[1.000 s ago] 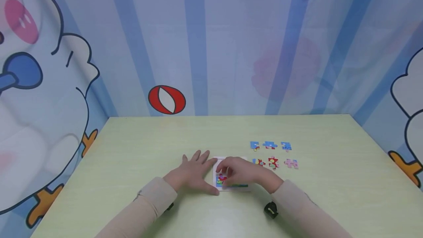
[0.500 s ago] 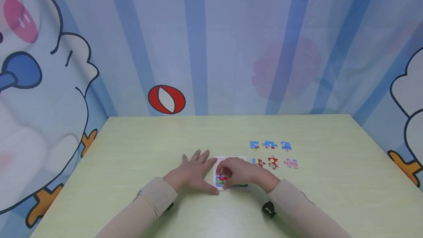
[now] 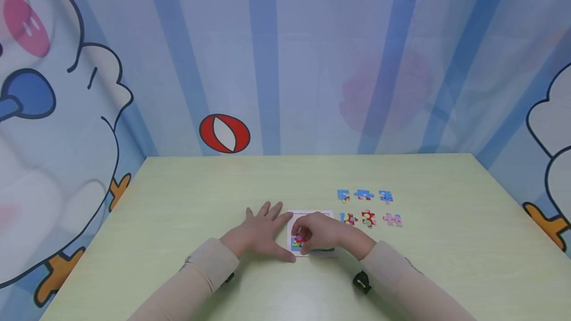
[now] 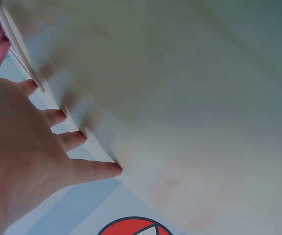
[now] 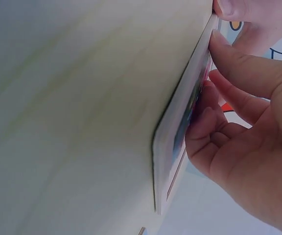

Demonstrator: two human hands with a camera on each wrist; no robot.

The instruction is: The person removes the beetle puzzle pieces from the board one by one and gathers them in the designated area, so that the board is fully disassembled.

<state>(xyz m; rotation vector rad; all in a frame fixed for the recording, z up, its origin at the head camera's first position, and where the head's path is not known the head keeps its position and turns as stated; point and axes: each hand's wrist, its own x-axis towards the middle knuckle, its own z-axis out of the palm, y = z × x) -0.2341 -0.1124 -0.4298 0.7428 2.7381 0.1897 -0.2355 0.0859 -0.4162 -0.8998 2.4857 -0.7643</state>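
A small white-bordered puzzle board [image 3: 290,222] lies flat on the table, with part of a picture along its lower side. My left hand [image 3: 260,232] is spread beside its left edge, forefinger and thumb at the border; the left wrist view shows the straight fingers touching the tabletop. Over the board, my right hand [image 3: 325,232] has its fingers curled, with thumb and fingertips around a colourful puzzle piece [image 3: 296,245] at the lower left. From the right wrist, the thumb meets the board rim [image 5: 164,152] and the fingers cover much of the picture.
Several loose puzzle pieces [image 3: 364,195] lie in two rows right of the board; the nearer row includes a red piece [image 3: 369,219] and a pink one [image 3: 393,220]. Behind the pale table [image 3: 214,177] hangs a blue striped curtain [image 3: 308,63] with cartoon figures.
The right wrist has shifted very slightly left while its fingertips stay at the same spot on the board. My left hand and the loose pieces hold their places.
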